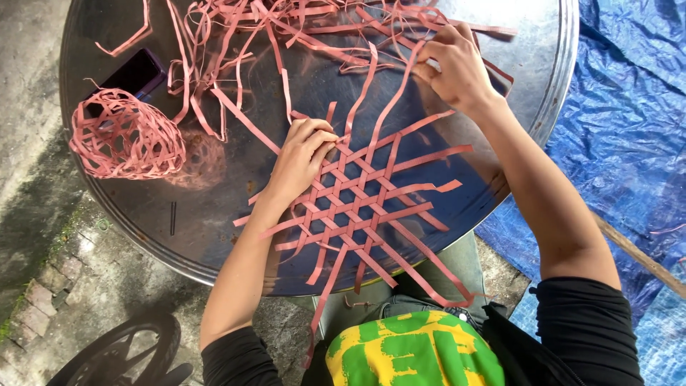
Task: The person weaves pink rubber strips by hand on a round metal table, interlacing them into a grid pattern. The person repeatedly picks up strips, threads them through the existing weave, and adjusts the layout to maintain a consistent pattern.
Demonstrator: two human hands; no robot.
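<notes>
The woven mat point(357, 204) of pink strips lies at my six o'clock on the round metal table point(500, 207). I see a blue tarp point(629, 129) at three o'clock, loose strips point(286, 36) at twelve, a finished pink basket point(125, 136) at nine. My left hand point(300, 157) presses flat on the mat's edge; my right hand point(457, 68) pinches one strip point(389, 107) at one o'clock.

Table point(550, 86): bears all items below.
Woven mat point(357, 204): near edge of the table, centre, ends overhanging toward the person.
Left hand point(300, 161): on the mat's upper left corner.
Right hand point(457, 68): behind the mat, at a strip.
Loose strips point(286, 36): far side, behind the mat.
Basket point(125, 136): left part of the table.
Box point(132, 75): just behind the basket.
Tarp point(629, 129): ground, right of the table.
Wheel point(118, 354): ground, lower left.
</notes>
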